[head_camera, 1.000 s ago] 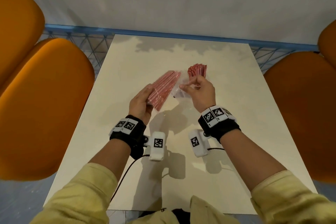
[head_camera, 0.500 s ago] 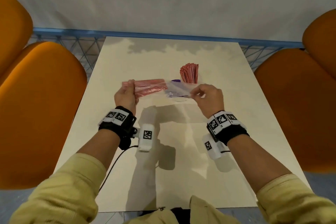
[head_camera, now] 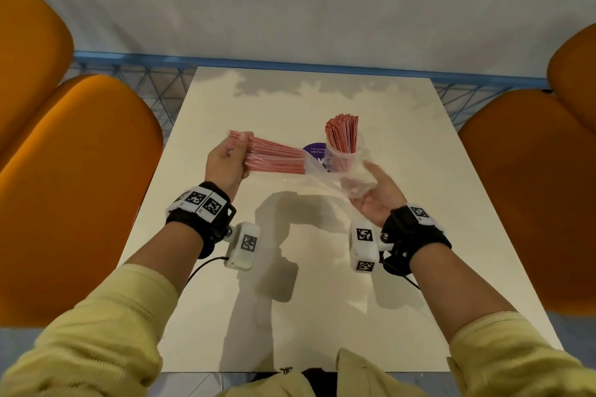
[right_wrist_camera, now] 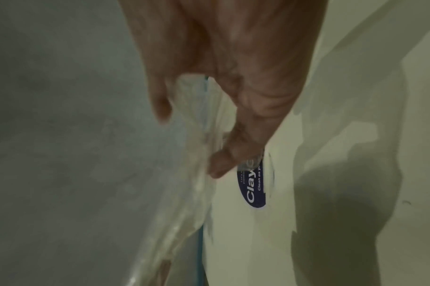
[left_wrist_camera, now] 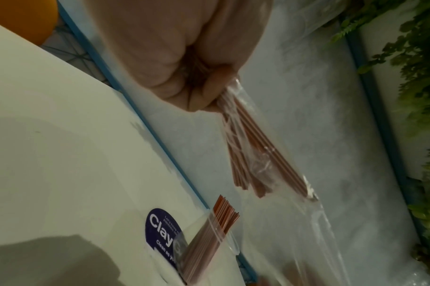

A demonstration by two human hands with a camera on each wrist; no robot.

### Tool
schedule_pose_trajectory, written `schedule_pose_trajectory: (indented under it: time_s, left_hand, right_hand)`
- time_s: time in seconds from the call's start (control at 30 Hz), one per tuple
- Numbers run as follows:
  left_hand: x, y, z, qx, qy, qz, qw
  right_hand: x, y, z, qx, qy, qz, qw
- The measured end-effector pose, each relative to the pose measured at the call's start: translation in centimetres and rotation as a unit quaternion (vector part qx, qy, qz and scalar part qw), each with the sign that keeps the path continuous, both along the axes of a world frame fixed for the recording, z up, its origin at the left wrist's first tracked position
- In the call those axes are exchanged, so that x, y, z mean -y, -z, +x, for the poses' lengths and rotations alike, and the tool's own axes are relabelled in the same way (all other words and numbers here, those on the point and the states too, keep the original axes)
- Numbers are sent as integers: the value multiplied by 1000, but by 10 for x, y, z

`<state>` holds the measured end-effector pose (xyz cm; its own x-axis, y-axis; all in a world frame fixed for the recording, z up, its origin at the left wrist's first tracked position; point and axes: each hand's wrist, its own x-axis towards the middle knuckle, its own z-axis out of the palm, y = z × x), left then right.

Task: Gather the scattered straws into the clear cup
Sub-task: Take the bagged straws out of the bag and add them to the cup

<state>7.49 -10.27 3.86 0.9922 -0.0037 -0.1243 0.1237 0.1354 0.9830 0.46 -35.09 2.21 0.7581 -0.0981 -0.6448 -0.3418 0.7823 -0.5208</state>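
My left hand (head_camera: 225, 161) grips one end of a bundle of red straws (head_camera: 274, 158), held level above the table. The bundle's far end sits inside a clear plastic bag (head_camera: 322, 177), which stretches across to my right hand (head_camera: 371, 193). That hand is turned palm up and holds the bag's other end. The clear cup (head_camera: 345, 161) stands just behind the bag with several red straws (head_camera: 342, 132) upright in it. In the left wrist view my fist (left_wrist_camera: 184, 77) wraps the straws (left_wrist_camera: 253, 154); the cup (left_wrist_camera: 206, 245) is below. In the right wrist view the bag (right_wrist_camera: 197, 174) runs between thumb and fingers.
The cup stands on a white table (head_camera: 290, 300) beside a purple round sticker (head_camera: 316, 151). Orange chairs flank the table at left (head_camera: 74, 187) and right (head_camera: 532, 196). A blue metal rail (head_camera: 290, 63) runs behind the far edge.
My hands have drawn apart. The left one carried the straw bundle left, so more of it is out of the bag. The right hand turned palm up, still holding the bag.
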Motion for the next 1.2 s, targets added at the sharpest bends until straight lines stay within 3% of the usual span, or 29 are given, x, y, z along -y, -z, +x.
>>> schedule_pose_trajectory:
  time_s: [0.13,0.27,0.4,0.53,0.8,1.0,1.2]
  left_hand:
    - [-4,-1,2,0,-16,21,1000]
    - [-1,-10,4,18,-13,87,996]
    - [2,-26,8,55,-13,136,989]
    - [6,-42,11,108,5,172,979]
    - [13,-61,15,157,-29,224,962]
    - [17,-76,15,178,41,244,952]
    - [33,-99,10,177,26,213,961]
  right_hand:
    - [11,6,4,33,43,-107,993]
    - [7,5,-1,13,-12,-174,985]
    - [-7,7,-1,-5,-2,-210,978]
    - [-18,13,-1,-13,16,-184,983]
    - [-29,15,0,15,-44,-78,996]
    - [-28,9,1,-9,7,-54,998]
    - [-38,2,4,-31,62,0,998]
